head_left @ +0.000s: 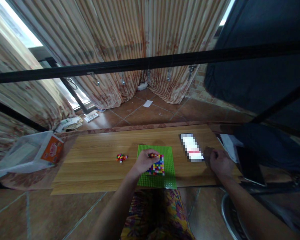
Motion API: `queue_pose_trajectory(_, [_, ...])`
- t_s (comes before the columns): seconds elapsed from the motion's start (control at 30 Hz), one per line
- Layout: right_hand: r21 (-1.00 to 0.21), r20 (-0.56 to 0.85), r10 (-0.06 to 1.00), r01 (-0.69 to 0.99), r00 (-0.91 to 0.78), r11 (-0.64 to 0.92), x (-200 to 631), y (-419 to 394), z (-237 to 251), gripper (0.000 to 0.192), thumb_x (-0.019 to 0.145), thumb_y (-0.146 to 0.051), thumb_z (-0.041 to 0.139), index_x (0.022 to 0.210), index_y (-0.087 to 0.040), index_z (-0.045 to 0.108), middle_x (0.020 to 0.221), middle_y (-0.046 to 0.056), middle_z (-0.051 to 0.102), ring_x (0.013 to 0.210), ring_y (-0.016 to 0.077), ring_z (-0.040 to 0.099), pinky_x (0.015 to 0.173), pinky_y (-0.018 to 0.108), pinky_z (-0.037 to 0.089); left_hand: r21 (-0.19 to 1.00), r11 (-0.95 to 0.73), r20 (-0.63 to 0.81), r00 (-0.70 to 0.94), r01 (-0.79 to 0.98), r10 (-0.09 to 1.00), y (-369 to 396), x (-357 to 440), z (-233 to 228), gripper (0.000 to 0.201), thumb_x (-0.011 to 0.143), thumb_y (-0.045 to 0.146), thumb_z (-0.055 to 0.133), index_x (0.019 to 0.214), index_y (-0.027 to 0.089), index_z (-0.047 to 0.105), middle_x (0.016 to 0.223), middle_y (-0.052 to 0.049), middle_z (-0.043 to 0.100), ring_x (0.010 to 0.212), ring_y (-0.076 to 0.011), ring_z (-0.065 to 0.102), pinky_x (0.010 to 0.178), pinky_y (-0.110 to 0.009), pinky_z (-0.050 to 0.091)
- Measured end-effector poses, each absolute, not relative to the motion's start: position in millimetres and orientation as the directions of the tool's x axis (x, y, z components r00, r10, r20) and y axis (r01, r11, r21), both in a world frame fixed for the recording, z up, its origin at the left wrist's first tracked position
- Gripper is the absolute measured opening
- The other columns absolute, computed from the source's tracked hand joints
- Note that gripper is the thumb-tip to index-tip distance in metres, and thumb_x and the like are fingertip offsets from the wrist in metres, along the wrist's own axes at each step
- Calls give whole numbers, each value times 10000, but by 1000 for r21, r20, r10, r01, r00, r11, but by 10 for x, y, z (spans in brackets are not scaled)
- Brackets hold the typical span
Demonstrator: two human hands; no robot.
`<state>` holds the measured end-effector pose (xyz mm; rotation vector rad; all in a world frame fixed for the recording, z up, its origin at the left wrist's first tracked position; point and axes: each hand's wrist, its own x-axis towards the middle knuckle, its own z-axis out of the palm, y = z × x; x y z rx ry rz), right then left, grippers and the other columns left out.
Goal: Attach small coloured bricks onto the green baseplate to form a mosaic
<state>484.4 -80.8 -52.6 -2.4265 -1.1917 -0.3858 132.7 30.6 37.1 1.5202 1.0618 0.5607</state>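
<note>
Green and studded, the baseplate (169, 163) lies at the middle of the bench (95, 163), reaching to its near edge, with a patch of small coloured bricks (161, 170) set on it. The left hand (145, 161) covers the far left part of that patch, its fingers (150, 152) bent close together at the top row; whether they grip a brick cannot be told. Because the hand hides that corner, a piece could be seated one stud out or only half pressed, and a fingertip could knock a neighbour loose. Pressing hard on the near side might tip or slide the plate, so close is it to the edge. Loose bricks (121, 157) lie to the left, where a dragging forearm could scatter them. The right hand (220, 162) rests in a loose fist, nothing visible in it, just right of the phone (192, 148), which a careless sweep could shove.
</note>
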Motion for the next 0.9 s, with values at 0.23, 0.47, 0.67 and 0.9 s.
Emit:
queue_pose_trajectory(0.23, [-208, 427, 712, 827, 557, -522, 4884, -810, -543, 339, 914, -314, 423, 929, -110, 693, 853, 133, 645, 745, 207, 557, 649, 312, 376, 966, 35, -175, 551, 255, 816, 352, 1271, 325, 248, 714, 296, 716, 917, 157, 751, 832, -15, 731, 741, -145, 634, 702, -242, 498])
queue_pose_trajectory(0.47, [-214, 431, 693, 811, 578, -544, 4879, -818, -550, 356, 925, -353, 420, 928, -121, 690, 855, 128, 654, 742, 207, 555, 620, 304, 351, 965, 23, -162, 525, 261, 836, 347, 1336, 247, 217, 764, 333, 650, 800, 149, 761, 738, 1, 712, 694, -137, 607, 687, -236, 473])
queue_pose_trajectory(0.67, [-201, 439, 704, 825, 558, -528, 4882, -823, -552, 350, 912, -328, 419, 911, -108, 691, 824, 130, 637, 721, 204, 553, 607, 304, 355, 972, 17, -129, 471, 235, 873, 293, 1372, 189, 192, 777, 306, 640, 763, 154, 756, 743, -15, 720, 701, -145, 616, 672, -240, 475])
queue_pose_trajectory(0.9, [-206, 442, 702, 825, 558, -526, 4952, -832, -618, 330, 895, -354, 420, 937, -161, 684, 835, 134, 634, 719, 249, 582, 599, 354, 380, 955, -96, -41, 446, 279, 894, 213, 1381, 221, 176, 807, 304, 642, 833, 168, 750, 827, -30, 734, 795, -161, 646, 749, -259, 509])
